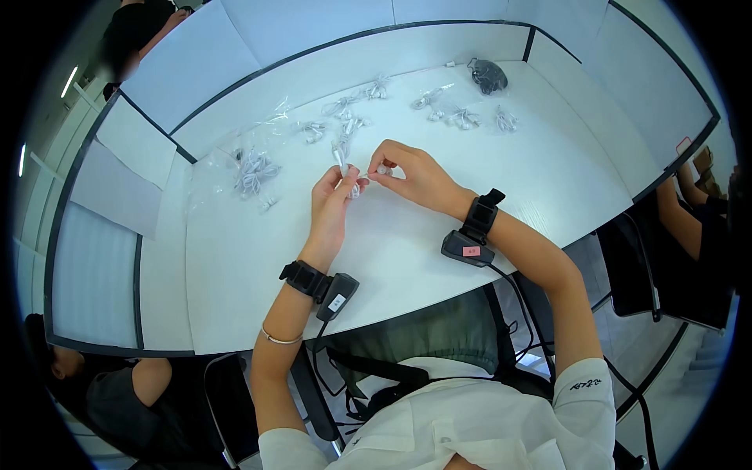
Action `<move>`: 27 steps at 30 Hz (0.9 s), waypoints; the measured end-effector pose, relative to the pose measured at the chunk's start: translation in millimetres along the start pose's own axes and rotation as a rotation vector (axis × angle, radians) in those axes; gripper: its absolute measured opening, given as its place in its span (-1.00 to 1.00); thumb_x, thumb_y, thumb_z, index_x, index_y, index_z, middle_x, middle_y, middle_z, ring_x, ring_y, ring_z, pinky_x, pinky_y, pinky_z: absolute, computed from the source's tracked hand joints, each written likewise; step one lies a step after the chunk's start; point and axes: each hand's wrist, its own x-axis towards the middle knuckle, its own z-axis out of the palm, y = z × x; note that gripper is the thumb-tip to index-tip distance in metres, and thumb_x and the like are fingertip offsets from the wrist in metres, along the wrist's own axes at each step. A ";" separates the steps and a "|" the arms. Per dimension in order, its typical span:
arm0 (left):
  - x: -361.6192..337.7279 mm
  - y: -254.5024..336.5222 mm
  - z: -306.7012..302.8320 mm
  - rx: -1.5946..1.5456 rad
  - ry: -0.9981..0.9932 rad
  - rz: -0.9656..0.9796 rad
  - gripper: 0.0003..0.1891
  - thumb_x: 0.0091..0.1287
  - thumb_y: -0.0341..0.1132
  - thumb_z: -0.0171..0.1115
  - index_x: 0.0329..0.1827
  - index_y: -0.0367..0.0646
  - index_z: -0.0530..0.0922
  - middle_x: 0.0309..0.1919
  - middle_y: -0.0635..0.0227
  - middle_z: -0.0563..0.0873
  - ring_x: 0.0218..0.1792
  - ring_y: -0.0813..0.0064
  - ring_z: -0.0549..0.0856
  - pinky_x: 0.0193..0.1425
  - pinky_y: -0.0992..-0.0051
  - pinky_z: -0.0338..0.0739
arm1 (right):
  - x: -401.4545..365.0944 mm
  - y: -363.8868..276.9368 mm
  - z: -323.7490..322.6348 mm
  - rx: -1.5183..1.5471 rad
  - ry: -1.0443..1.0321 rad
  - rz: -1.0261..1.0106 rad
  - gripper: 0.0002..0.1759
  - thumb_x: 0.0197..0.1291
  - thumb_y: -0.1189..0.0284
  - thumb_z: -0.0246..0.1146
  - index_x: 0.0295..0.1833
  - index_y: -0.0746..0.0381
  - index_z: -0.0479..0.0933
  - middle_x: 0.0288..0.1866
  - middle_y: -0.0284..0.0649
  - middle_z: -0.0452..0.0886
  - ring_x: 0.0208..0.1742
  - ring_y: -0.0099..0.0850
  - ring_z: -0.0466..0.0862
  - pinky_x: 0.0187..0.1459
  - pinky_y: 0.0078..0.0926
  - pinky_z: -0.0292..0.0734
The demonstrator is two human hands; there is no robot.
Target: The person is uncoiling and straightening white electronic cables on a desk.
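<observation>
My left hand is closed around a coiled white cable, which shows between the thumb and fingers. Just to the right, my right hand pinches a thin white strand of that cable between thumb and forefinger. A short white length runs across the small gap between the two hands. More white coiled cable lies on the table right beyond my left fingertips. The exact kind of plug on the held cable is too small to make out.
Coiled white cables lie on the white table: a pile by clear plastic at left, several bundles farther back. A dark mesh bundle sits at back right. Low partitions enclose the table. Other people sit nearby.
</observation>
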 end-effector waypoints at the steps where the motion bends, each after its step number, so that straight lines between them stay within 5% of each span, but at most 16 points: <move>1: -1.5 2.2 4.0 0.009 0.017 0.021 -0.79 0.35 -0.21 0.14 -0.19 -0.19 0.50 -0.37 0.46 0.55 -0.34 0.65 0.55 -0.17 0.62 0.36 | 0.0 -0.2 0.3 0.000 0.003 -0.013 -0.91 0.14 0.49 0.22 -0.26 0.22 0.45 -0.29 -0.26 0.52 -0.31 -0.37 0.56 -0.24 -0.47 0.47; 13: -0.3 5.3 1.4 -0.021 -0.062 -0.059 -0.80 0.38 -0.22 0.05 -0.18 -0.18 0.46 -0.32 0.40 0.54 -0.44 0.56 0.55 -0.23 0.53 0.42 | -0.1 0.8 1.0 -0.008 0.001 -0.011 -0.92 0.15 0.48 0.20 -0.25 0.22 0.46 -0.27 -0.27 0.53 -0.31 -0.38 0.55 -0.24 -0.48 0.47; 27: -0.4 6.3 -1.7 -0.188 -0.120 -0.113 -0.73 0.41 -0.22 0.01 -0.06 -0.27 0.48 -0.31 0.38 0.56 -0.28 0.50 0.61 -0.10 0.53 0.48 | -0.4 3.3 -0.8 -0.011 0.021 -0.013 -0.91 0.15 0.48 0.21 -0.24 0.21 0.45 -0.27 -0.25 0.52 -0.30 -0.37 0.56 -0.23 -0.47 0.47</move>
